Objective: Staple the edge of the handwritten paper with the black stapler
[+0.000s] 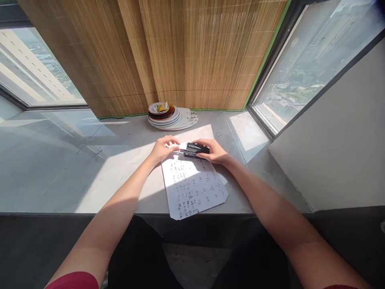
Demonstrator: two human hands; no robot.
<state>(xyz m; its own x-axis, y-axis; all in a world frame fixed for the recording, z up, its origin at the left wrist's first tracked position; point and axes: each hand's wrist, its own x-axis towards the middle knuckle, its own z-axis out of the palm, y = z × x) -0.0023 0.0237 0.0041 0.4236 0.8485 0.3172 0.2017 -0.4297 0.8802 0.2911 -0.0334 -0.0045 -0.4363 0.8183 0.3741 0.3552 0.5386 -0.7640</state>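
Note:
A black stapler point(196, 149) lies on its side above the handwritten paper sheets point(192, 184), near their far edge. My right hand point(213, 150) is wrapped round its right end. From its left end a thin pale piece point(179, 151) sticks out. My left hand point(165, 148) pinches that piece between thumb and finger, with the other fingers bent above; whether it belongs to the stapler I cannot tell. The sheets overlap slightly, and their near corner reaches the ledge's front edge.
Stacked plates point(171, 125) stand at the back by the bamboo blind point(180, 60), a small yellow packet point(163, 106) on top. Windows flank the blind, and a white wall point(337, 132) bounds the right. Sunlight and shadow cross the grey ledge point(126, 160).

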